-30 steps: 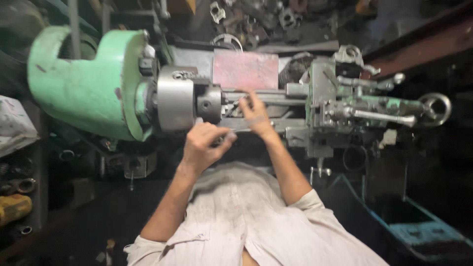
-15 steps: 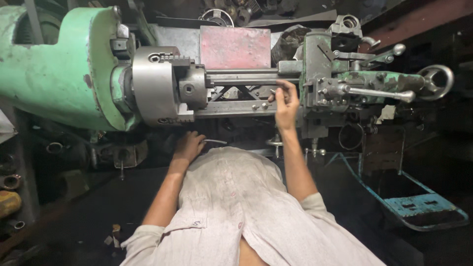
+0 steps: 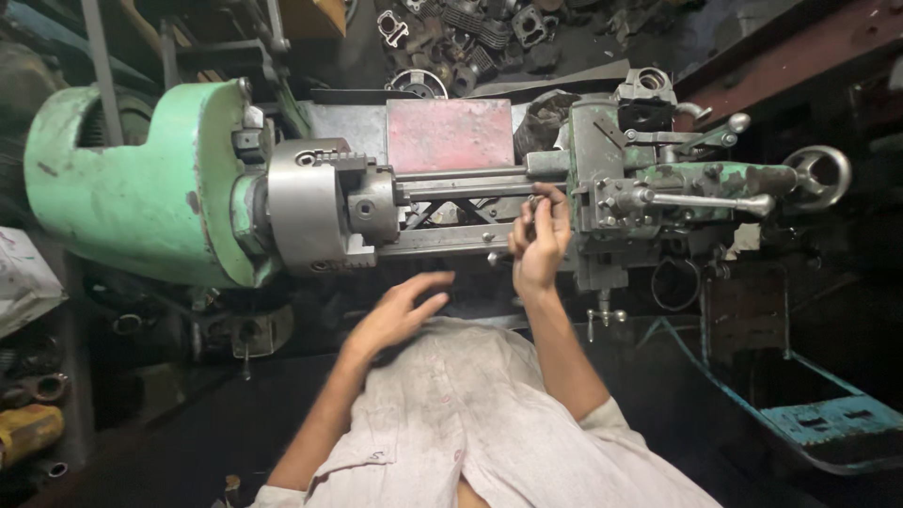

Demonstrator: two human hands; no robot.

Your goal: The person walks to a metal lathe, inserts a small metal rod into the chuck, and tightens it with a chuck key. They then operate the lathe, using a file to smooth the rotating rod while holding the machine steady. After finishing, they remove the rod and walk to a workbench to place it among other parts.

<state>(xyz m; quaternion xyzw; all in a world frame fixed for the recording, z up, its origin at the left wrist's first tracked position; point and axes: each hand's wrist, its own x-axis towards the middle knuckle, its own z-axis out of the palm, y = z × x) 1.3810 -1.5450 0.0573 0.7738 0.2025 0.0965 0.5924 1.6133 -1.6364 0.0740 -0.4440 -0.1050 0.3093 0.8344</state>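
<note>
Pinching a small metal part (image 3: 532,204) at the lathe carriage (image 3: 602,188), right hand (image 3: 538,246), left hand (image 3: 395,315) spread free.

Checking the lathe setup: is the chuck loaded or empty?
Loaded: a metal bar runs out from the chuck jaws toward the carriage.

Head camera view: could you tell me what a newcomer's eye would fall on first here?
The big pale green headstock at the left stands out, with a steel chuck on its right face. At centre the right hand rests on the carriage end of the lathe bed, while the left hand hovers open below the chuck. A faded red plate sits behind the bed.
</note>
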